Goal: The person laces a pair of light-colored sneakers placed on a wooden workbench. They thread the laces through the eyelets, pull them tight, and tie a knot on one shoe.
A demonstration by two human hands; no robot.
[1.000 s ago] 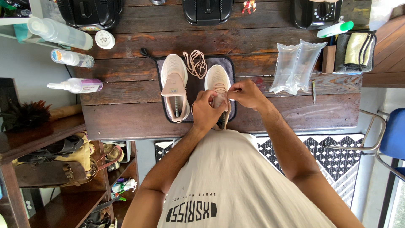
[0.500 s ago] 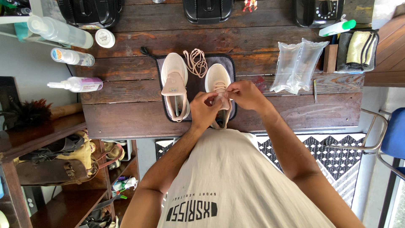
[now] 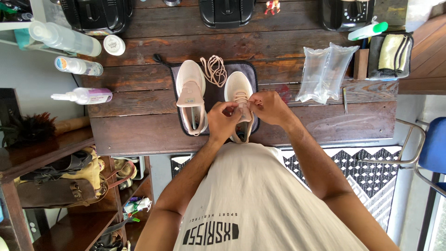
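Fingers (image 3: 228, 111) of the left hand (image 3: 224, 122) curl inward and pinch at the lace of the right-hand sneaker (image 3: 239, 95); whether they truly trap the lace or only press on it, I cannot tell; the right hand (image 3: 269, 108) meets them from the other side, its fingertips closed in the same small pinch over the tongue area. Going left to right: spray bottles (image 3: 81, 96) lie at the table's left end; the other sneaker (image 3: 190, 93) rests unlaced on the dark mat (image 3: 214, 95); a loose coiled lace (image 3: 213, 69) sits between the two shoes; the worked shoe lies at the mat's right side, heel towards the person; clear air pillows (image 3: 325, 72) lie well to the right. Judging by the pose, lacing is in hand, near the upper eyelets; the next move seems to call for a fine, steady pull through an eyelet. Bare wood (image 3: 139, 130) lies on both sides of the mat; the table's near edge runs just below the heel.
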